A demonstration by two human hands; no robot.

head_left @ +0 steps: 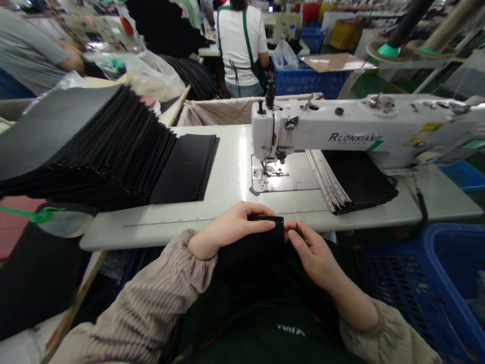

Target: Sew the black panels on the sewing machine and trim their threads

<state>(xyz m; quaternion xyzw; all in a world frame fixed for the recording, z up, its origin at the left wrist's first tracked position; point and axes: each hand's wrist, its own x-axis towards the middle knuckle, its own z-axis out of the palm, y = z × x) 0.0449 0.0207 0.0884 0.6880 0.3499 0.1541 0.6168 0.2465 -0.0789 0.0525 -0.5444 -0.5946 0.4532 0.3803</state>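
Just off the front edge of the sewing table (pixel 227 177), my left hand (pixel 242 222) grips a black panel (pixel 252 245), thumb on top near its upper corner. Small light dots show at that corner. My right hand (pixel 308 247) is at the panel's right edge, thumb and fingertips pinched together; what they hold, if anything, is too small to tell. The sewing machine (pixel 326 126) stands beyond my hands, its needle area lit. Left of it lie flat black panels (pixel 184 167) beside a tall stack of black panels (pixel 113 146).
Under the machine arm sits another black stack (pixel 359 177) with pale edges. A blue basket (pixel 454 237) stands at the lower right, another blue crate (pixel 310 81) behind the table. A person in a white shirt (pixel 242 45) is beyond; another person's grey sleeve (pixel 34 40) shows upper left.
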